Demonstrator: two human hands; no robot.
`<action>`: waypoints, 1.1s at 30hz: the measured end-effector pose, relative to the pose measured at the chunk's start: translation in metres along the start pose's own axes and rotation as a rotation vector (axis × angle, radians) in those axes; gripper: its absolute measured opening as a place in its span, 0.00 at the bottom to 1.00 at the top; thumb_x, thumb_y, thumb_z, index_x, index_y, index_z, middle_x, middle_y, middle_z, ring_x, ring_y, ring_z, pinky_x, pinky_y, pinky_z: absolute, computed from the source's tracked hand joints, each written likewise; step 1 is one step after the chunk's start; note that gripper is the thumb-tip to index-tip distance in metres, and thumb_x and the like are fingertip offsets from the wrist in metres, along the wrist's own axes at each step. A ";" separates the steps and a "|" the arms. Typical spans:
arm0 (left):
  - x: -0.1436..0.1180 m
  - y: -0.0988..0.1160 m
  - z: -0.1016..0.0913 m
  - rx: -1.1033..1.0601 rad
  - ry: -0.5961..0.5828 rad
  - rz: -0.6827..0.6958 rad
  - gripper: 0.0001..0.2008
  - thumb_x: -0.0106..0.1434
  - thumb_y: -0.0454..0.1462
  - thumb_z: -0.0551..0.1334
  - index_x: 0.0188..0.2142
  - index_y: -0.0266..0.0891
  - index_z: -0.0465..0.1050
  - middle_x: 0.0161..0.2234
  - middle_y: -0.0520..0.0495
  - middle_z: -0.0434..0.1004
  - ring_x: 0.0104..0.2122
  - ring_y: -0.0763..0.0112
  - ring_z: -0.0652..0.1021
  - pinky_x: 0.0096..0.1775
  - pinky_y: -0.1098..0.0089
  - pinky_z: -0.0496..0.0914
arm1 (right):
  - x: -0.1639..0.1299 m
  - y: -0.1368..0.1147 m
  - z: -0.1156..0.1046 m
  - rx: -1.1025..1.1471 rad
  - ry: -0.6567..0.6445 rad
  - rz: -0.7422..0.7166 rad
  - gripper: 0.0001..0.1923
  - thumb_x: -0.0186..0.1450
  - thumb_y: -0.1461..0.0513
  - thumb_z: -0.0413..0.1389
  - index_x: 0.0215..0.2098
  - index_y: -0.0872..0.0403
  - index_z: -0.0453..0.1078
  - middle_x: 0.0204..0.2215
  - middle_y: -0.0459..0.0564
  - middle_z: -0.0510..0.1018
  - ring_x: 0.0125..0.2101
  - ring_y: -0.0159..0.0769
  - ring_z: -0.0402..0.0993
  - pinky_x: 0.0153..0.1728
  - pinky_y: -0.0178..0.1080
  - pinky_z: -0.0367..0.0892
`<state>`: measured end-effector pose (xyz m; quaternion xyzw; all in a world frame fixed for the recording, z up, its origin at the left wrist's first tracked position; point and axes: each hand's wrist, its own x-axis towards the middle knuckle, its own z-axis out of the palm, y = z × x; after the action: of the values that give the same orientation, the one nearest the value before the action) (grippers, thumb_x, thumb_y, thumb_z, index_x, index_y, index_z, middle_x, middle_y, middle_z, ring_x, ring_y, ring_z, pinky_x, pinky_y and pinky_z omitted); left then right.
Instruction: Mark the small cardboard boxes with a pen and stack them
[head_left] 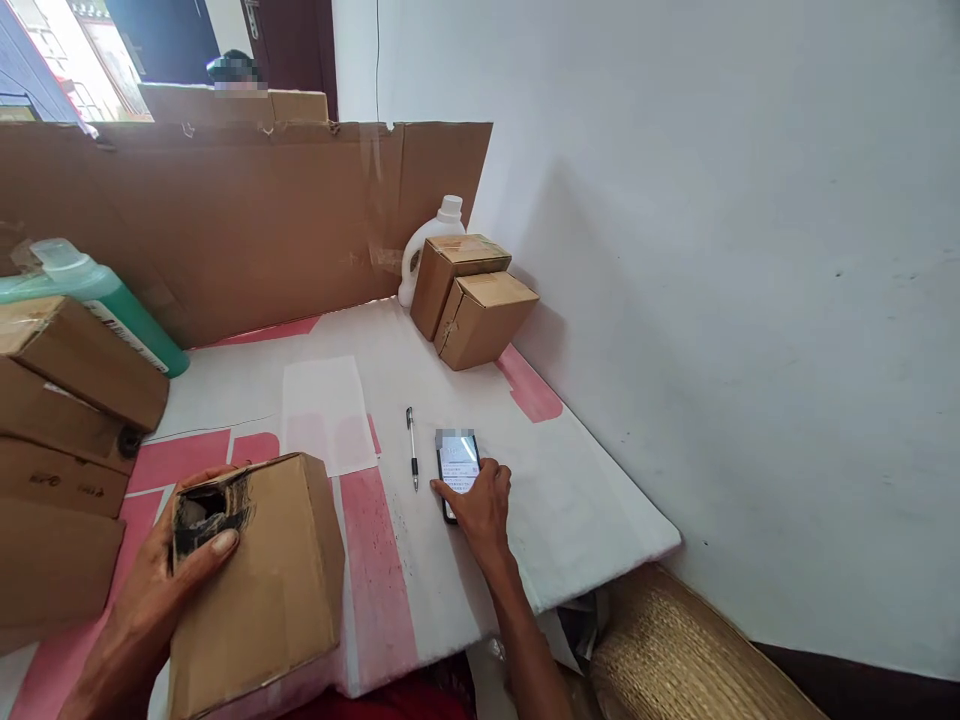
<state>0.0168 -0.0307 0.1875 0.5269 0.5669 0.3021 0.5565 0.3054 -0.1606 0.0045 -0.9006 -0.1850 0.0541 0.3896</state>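
My left hand [161, 585] grips a brown cardboard box [262, 580] by its far left corner, thumb on top beside a torn hole with black edges. The box is tilted over the near side of the table. My right hand [480, 505] has its thumb and fingers around the two long sides of a smartphone [457, 470], whose screen is lit. The phone lies on the table. Just left of it is a black-and-clear pen [412, 450]. A white sheet of paper [322, 400] lies farther left.
Stacked cardboard boxes [60, 500] and a green liquid bottle [127, 310] stand at left. Two small boxes [487, 320] and a white jug [442, 220] are by the wall. A cardboard partition [262, 220] crosses the back; a person's head [234, 70] shows beyond. A woven basket [675, 650] sits lower right.
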 end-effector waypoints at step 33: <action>0.021 -0.020 -0.009 -0.231 -0.092 -0.079 0.38 0.52 0.52 0.74 0.61 0.52 0.69 0.47 0.53 0.85 0.49 0.50 0.82 0.42 0.65 0.82 | -0.026 0.007 -0.008 -0.087 0.122 -0.137 0.43 0.62 0.38 0.60 0.58 0.65 0.66 0.54 0.73 0.71 0.55 0.65 0.64 0.53 0.63 0.65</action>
<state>0.0068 -0.0141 0.1638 0.4499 0.5224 0.3190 0.6503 0.2852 -0.1805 0.0033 -0.9036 -0.2241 -0.0359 0.3633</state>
